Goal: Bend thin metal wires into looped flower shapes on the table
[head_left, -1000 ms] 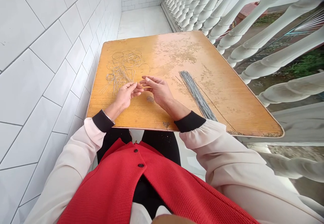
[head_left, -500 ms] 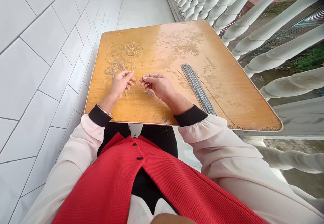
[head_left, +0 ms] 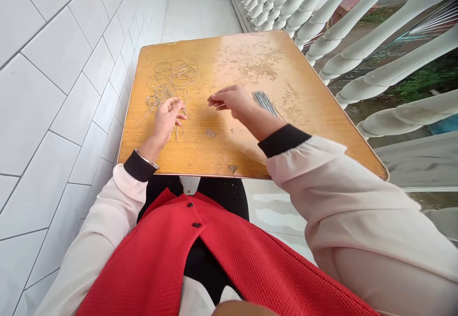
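Note:
My left hand (head_left: 166, 119) is over the left part of the wooden table, its fingers curled in and thumb near the fingertips. Anything pinched there is too fine to make out. Several thin, straight wire pieces (head_left: 176, 132) show beside and below its fingers. Just beyond it lies a loose tangle of thin wire loops (head_left: 179, 73). My right hand (head_left: 234, 100) hovers over the middle of the table, fingertips pinched together and pointing left. What it holds, if anything, cannot be seen. A bundle of grey wires (head_left: 264, 101) lies behind my right forearm, its near part hidden.
The worn tabletop (head_left: 246, 58) has peeling patches and a chipped spot (head_left: 232, 168) near its front edge. A white tiled wall (head_left: 53, 92) runs along the left side. White balusters (head_left: 375, 77) line the right side.
My right hand has moved away from the left hand, up and to the right, so its forearm now covers much of the wire bundle. My left hand stays almost in place.

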The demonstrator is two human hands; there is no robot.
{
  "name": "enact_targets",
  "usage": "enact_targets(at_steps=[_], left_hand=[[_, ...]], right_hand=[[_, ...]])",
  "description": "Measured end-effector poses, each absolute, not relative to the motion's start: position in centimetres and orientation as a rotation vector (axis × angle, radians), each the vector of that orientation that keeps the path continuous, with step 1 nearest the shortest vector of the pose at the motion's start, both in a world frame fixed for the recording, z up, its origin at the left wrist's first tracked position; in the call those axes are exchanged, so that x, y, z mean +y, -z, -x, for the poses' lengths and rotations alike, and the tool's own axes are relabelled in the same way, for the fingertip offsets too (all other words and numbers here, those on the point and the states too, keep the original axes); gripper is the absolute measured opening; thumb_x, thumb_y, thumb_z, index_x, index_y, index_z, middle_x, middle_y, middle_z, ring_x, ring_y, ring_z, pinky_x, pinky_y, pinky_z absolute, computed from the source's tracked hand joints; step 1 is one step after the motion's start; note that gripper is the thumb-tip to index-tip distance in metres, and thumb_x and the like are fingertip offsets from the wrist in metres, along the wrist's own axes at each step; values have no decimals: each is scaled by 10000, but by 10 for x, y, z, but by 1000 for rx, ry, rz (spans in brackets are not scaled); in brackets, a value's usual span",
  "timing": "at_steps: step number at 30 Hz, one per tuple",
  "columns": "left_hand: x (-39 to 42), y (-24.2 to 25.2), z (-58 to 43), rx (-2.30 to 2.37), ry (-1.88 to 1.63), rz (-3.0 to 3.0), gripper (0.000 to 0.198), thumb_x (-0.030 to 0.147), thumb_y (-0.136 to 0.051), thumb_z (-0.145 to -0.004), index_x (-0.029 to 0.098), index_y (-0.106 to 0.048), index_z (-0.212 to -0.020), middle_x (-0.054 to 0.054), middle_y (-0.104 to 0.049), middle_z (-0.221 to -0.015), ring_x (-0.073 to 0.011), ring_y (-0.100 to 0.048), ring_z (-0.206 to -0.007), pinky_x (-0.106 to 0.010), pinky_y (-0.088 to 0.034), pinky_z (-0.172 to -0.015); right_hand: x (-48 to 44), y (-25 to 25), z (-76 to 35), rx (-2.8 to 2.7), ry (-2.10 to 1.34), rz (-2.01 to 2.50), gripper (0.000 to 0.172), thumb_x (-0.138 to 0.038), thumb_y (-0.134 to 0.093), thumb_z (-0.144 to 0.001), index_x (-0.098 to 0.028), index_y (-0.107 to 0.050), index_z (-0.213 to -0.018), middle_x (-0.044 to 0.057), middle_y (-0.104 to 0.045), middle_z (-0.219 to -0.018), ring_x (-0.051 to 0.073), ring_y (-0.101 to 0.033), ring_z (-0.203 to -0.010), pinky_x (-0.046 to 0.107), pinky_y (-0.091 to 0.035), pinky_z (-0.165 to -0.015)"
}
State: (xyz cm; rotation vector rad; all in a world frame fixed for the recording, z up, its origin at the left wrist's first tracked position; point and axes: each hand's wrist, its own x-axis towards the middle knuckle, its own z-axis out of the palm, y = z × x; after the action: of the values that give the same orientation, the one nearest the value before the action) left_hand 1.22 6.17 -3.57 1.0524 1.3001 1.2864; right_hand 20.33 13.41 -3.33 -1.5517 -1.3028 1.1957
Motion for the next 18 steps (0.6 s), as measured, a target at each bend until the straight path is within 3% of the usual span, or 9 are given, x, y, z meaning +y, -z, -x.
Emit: enact_targets(at_steps=[4, 7, 11, 14, 18], left_hand=[[55, 32, -13, 1230, -1300, -1051, 105, 234, -592, -971, 191, -614, -1064, -23, -724, -969, -29, -634, -579, -159, -409, -489], [50, 31, -13, 1222, -1308, -1049, 75, 209, -596, -959, 190, -623, -1026, -18, -723, -932, -32, -634, -585, -160, -412, -497], [48, 31, -13, 1212, -1293, -1059, 67, 176, -602, -944, 192, -634, -1000, -6, -722, -902, -31, -627, -580, -159, -408, -497], [46, 31, -14, 1205, -1276, -1062, 81, 153, -589, -941, 190, -630, -1000, 1, -720, -890, -33, -629, -586, -157, -409, -496], [44, 30, -15, 1196, -1260, -1064, 81, 140, -587, -936, 182, -626, -993, 6, -716, -879, -31, -623, -577, -155, -409, -489]], right_hand=[[193, 37, -204, -1320, -1108, 1782, 416, 32, -726, -776, -151, -599, -425, 68, -589, -516, 133, -541, -533, 366, -509, -677], [225, 53, -204, -1311, -1012, 1797, 409, 50, -749, -723, -160, -569, -421, 52, -527, -485, 204, -623, -654, 410, -533, -722], [238, 68, -210, -1500, -766, 1810, 374, 42, -774, -611, -189, -539, -433, -14, -441, -459, 232, -630, -718, 481, -560, -774], [229, 65, -215, -1623, -622, 1910, 346, -43, -770, -653, -195, -535, -450, -26, -398, -441, 230, -633, -694, 479, -561, -789], [213, 55, -224, -1600, -726, 1876, 232, -113, -729, -759, -168, -628, -557, -5, -439, -456, 242, -657, -682, 469, -553, -780]])
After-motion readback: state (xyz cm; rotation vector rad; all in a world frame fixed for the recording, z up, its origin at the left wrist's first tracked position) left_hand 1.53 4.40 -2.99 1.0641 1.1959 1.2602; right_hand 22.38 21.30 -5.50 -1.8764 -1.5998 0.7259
